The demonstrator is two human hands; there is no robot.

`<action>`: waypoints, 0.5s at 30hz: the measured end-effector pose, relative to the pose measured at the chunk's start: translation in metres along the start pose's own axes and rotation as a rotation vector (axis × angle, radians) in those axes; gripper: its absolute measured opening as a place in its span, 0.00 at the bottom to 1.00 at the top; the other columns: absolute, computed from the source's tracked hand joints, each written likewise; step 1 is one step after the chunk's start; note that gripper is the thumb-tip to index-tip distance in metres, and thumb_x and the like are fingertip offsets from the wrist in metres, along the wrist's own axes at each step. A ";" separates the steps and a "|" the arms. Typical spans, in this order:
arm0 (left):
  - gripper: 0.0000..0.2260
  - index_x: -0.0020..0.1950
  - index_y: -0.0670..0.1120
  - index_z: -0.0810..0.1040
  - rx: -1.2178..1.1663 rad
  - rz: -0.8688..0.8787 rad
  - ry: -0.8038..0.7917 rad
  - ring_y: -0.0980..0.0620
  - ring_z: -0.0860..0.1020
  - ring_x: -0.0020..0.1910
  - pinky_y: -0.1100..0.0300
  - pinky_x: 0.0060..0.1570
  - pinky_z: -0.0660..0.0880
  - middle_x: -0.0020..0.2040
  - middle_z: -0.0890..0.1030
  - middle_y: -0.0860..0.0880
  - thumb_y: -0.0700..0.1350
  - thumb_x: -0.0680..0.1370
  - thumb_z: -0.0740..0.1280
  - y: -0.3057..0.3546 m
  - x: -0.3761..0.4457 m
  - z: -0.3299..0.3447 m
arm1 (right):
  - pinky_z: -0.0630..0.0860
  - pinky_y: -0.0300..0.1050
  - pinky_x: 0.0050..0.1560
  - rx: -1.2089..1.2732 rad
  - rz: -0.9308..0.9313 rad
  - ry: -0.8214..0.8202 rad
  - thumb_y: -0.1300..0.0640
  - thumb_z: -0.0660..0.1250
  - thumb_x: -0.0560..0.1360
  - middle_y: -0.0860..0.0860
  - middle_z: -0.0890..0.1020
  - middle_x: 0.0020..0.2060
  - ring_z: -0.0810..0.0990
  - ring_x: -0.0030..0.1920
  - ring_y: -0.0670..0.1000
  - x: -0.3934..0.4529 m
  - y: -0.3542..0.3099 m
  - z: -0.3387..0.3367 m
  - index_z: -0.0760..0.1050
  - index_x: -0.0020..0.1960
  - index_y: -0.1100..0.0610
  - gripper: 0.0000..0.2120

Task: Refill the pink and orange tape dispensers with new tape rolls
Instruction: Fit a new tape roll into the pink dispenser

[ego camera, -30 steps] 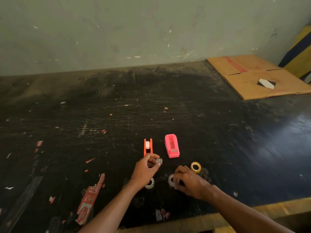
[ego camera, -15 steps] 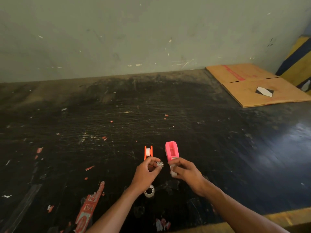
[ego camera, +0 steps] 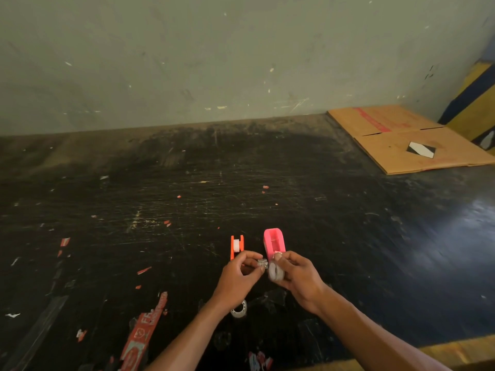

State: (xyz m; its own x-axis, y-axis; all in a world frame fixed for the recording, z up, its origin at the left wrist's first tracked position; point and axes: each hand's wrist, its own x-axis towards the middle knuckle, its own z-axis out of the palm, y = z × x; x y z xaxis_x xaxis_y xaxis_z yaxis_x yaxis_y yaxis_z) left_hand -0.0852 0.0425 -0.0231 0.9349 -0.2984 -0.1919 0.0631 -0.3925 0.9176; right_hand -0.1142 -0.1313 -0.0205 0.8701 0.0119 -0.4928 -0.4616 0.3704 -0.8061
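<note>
The pink tape dispenser (ego camera: 274, 241) sits on the black table, its open slot facing up. Just left of it stands the orange dispenser (ego camera: 236, 246) with a white roll in it. My left hand (ego camera: 238, 278) pinches a small clear plastic spindle (ego camera: 262, 263) between thumb and fingers. My right hand (ego camera: 298, 278) holds a clear tape roll (ego camera: 276, 273) on edge, right beside the spindle and just in front of the pink dispenser. Another clear roll (ego camera: 239, 309) lies flat on the table under my left wrist.
The black table (ego camera: 267, 199) is scratched and dotted with tape scraps; a red printed tape strip (ego camera: 142, 333) sticks at the near left. A flattened cardboard box (ego camera: 407, 140) lies at the far right. A grey wall (ego camera: 214, 54) bounds the back; the yellow front edge (ego camera: 455, 352) runs near right.
My right hand picked a clear roll off the table and lifted it up to the spindle in my left hand. The yellow roll at the right is no longer visible.
</note>
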 end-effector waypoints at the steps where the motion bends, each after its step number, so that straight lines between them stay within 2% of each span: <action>1: 0.10 0.60 0.53 0.79 -0.003 0.004 -0.011 0.60 0.79 0.53 0.67 0.49 0.73 0.52 0.80 0.55 0.45 0.79 0.70 0.002 -0.001 0.001 | 0.78 0.58 0.63 -0.003 -0.007 0.007 0.60 0.63 0.81 0.62 0.81 0.54 0.81 0.55 0.59 0.000 0.000 0.000 0.78 0.56 0.64 0.09; 4: 0.09 0.58 0.54 0.79 -0.020 0.016 -0.030 0.60 0.79 0.52 0.67 0.50 0.74 0.51 0.81 0.55 0.45 0.79 0.70 0.005 -0.003 0.004 | 0.79 0.59 0.63 -0.016 -0.034 0.043 0.59 0.61 0.83 0.65 0.82 0.55 0.82 0.56 0.62 0.001 -0.001 0.002 0.75 0.61 0.69 0.14; 6: 0.08 0.56 0.55 0.79 -0.027 0.028 -0.041 0.60 0.80 0.52 0.66 0.50 0.75 0.51 0.81 0.55 0.45 0.79 0.71 0.006 -0.004 0.006 | 0.79 0.61 0.63 -0.010 -0.050 0.073 0.58 0.61 0.83 0.65 0.82 0.55 0.83 0.58 0.63 0.000 -0.001 0.003 0.75 0.61 0.68 0.14; 9: 0.08 0.55 0.55 0.79 -0.033 0.046 -0.048 0.63 0.80 0.49 0.66 0.49 0.76 0.49 0.81 0.55 0.45 0.79 0.71 0.006 -0.006 0.009 | 0.81 0.62 0.60 -0.021 -0.079 0.114 0.57 0.62 0.83 0.63 0.83 0.52 0.85 0.53 0.60 0.000 -0.003 0.005 0.76 0.56 0.64 0.11; 11: 0.08 0.56 0.55 0.79 -0.038 0.046 -0.058 0.62 0.81 0.50 0.64 0.51 0.78 0.50 0.82 0.55 0.45 0.79 0.71 0.004 -0.007 0.010 | 0.82 0.62 0.57 -0.050 -0.100 0.150 0.56 0.62 0.83 0.62 0.83 0.50 0.85 0.50 0.59 0.002 -0.002 0.005 0.75 0.55 0.63 0.10; 15: 0.09 0.57 0.54 0.79 -0.059 0.029 -0.067 0.59 0.81 0.52 0.59 0.56 0.79 0.52 0.82 0.53 0.45 0.79 0.71 0.004 -0.009 0.012 | 0.82 0.64 0.56 -0.123 -0.119 0.211 0.55 0.63 0.82 0.62 0.83 0.52 0.86 0.52 0.60 0.002 0.000 0.005 0.75 0.55 0.61 0.10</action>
State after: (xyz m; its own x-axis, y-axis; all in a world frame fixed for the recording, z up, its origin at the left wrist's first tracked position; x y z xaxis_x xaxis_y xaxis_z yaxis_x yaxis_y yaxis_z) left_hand -0.0977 0.0332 -0.0224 0.9113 -0.3672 -0.1861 0.0588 -0.3313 0.9417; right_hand -0.1114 -0.1266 -0.0195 0.8700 -0.2241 -0.4392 -0.3868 0.2422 -0.8898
